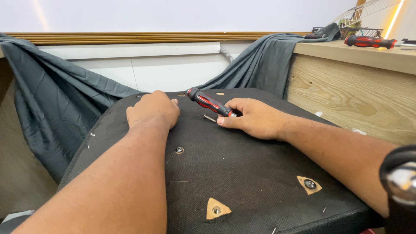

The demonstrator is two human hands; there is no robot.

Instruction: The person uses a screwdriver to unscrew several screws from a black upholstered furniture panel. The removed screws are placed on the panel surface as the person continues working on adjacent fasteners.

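Gripping screwdriver (pixel 209 102) mid-panel (pixel 242 173), R hand (pixel 253 118).

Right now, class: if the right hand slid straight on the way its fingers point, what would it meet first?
Probably the small silver bolt just beyond the right hand fingertips on the black fabric-covered panel, then the left hand; depth is uncertain.

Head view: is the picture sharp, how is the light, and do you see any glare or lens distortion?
Head view: light is soft and even, with faint shadows under the left hand and right hand; the screwdriver and black panel are sharp; the dark object with a shiny knob at the lower right is blurred; bright streaks glare in the upper corners; the wide lens bends the wooden rail.
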